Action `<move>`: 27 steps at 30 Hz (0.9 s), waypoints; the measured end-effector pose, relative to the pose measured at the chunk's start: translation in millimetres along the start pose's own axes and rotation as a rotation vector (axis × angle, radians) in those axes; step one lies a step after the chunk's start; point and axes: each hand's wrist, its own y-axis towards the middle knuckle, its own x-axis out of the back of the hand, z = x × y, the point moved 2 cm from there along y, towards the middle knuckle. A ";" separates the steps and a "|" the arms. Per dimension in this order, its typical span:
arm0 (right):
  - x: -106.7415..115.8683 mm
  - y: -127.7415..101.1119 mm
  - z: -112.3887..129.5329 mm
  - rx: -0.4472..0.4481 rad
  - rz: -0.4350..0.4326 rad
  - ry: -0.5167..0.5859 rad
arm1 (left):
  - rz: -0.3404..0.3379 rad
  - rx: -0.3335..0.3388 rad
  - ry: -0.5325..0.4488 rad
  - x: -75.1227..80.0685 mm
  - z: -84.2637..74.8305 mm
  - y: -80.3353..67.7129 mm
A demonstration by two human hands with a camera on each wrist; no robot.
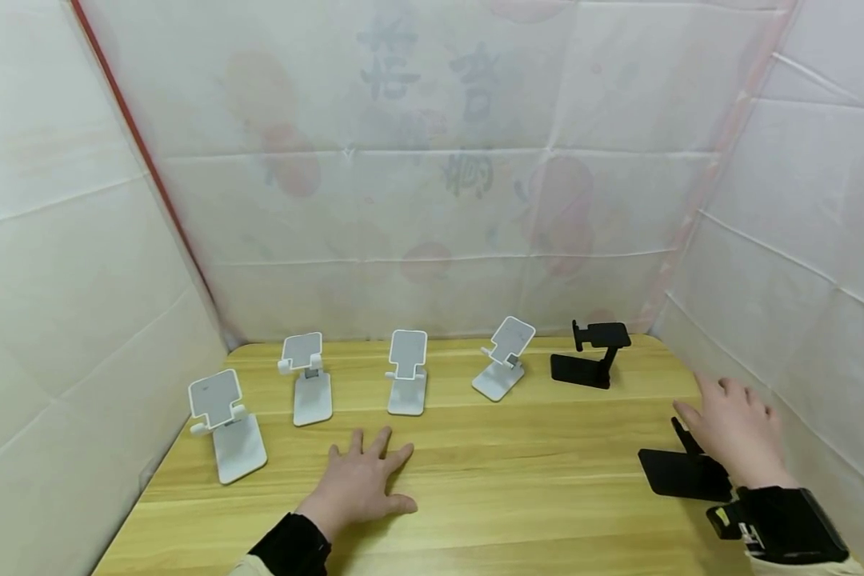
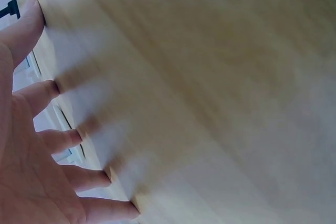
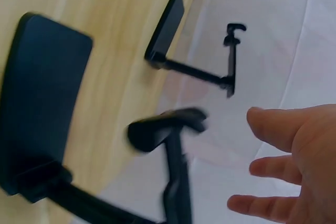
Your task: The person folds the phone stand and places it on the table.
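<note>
My left hand [image 1: 360, 484] is spread on the wooden tabletop [image 1: 490, 488], its fingertips touching the wood and nothing held. In the left wrist view the straight fingers [image 2: 94, 178] fan out against the surface. At the right, my right hand [image 1: 742, 428] hovers beside the upper part of a black phone stand [image 1: 677, 474], fingers extended and holding nothing. Part of that stand is hidden behind the hand. In the right wrist view its flat base [image 3: 44, 93] rests on the table, and the fingers [image 3: 278, 127] stand apart from its blurred holder [image 3: 165, 129].
Several white phone stands line the table's back and left, among them one at far left [image 1: 239, 450] and one in the middle [image 1: 406, 396]. Another black phone stand [image 1: 578, 370] is at the back right. White sheeting [image 1: 432, 208] walls in three sides.
</note>
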 end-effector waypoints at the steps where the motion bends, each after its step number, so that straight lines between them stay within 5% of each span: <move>1: -0.3 -2.3 -4.3 -0.018 0.013 0.004 | 0.001 -0.001 -0.001 -0.2 0.0 0.2; 10: -10.3 -11.4 -26.6 -0.084 0.161 0.017 | 0.002 0.003 0.003 -0.8 1.1 1.1; 19: -14.1 -10.1 -41.1 -0.082 0.208 0.124 | 0.008 0.000 -0.008 -1.7 0.2 1.1; 27: -11.5 -4.6 -37.1 -0.050 0.222 0.105 | 0.007 0.004 0.001 -2.8 -0.5 1.9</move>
